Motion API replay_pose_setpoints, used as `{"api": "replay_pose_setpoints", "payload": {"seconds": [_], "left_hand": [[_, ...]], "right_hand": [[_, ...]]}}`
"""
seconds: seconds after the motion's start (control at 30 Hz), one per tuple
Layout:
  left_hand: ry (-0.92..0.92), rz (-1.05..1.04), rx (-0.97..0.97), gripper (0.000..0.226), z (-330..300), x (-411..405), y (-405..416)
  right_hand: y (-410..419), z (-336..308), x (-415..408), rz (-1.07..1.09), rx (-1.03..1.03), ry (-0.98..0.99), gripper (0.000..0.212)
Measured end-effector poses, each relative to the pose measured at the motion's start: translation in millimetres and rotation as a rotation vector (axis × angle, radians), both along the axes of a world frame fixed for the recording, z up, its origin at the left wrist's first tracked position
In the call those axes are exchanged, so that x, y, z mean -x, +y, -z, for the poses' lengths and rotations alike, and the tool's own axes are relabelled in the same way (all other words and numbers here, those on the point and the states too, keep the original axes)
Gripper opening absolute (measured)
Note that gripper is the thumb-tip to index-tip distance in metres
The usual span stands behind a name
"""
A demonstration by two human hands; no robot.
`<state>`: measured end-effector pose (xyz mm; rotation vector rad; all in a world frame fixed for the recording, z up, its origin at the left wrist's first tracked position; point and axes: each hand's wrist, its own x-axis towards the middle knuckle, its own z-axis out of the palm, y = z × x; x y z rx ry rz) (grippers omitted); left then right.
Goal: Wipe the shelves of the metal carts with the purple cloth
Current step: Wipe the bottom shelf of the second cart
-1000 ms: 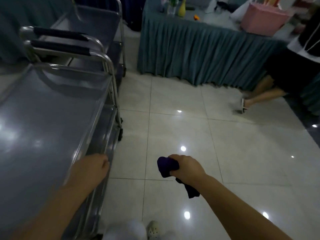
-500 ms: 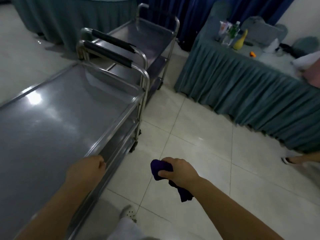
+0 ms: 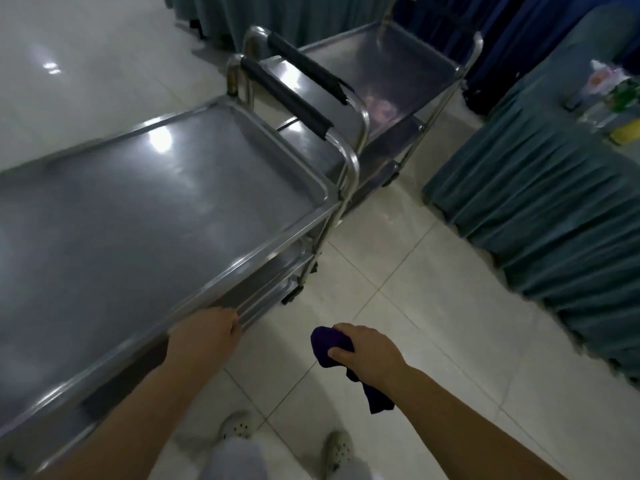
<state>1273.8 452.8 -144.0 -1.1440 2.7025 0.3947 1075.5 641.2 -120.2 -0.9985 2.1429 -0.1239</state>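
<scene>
— So where's the purple cloth [image 3: 331,345]?
— Bunched in the right hand [image 3: 369,353], fingers clamped round it (above the floor); left hand [image 3: 204,332] curls over the near cart [image 3: 145,216] rim.

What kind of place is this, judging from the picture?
Probably a banquet or catering hall: two steel service carts stand on a glossy tiled floor, beside tables with pleated teal skirting.

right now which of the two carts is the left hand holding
The near cart: the left hand grips its top shelf rim. The far cart stands untouched beyond it.
</scene>
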Motion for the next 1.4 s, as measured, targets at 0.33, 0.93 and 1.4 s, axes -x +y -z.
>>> {"api": "replay_pose_setpoints", "payload": {"seconds": [0.33, 0.93, 1.4], "left_hand": [[-0.066, -0.134, -0.147, 0.045, 195, 54, 27], [-0.026, 0.016, 0.250, 0.017, 595, 12, -52], [0.149, -0.332, 0.220, 0.085, 651, -41, -57]], "right_hand": [[-33, 206, 72, -0.245, -0.169, -0.060, 0.063], [-224, 610, 112, -0.233, 0.196, 0.317, 0.048], [-205, 694, -46, -0.710, 0.713, 0.251, 0.060]]}}
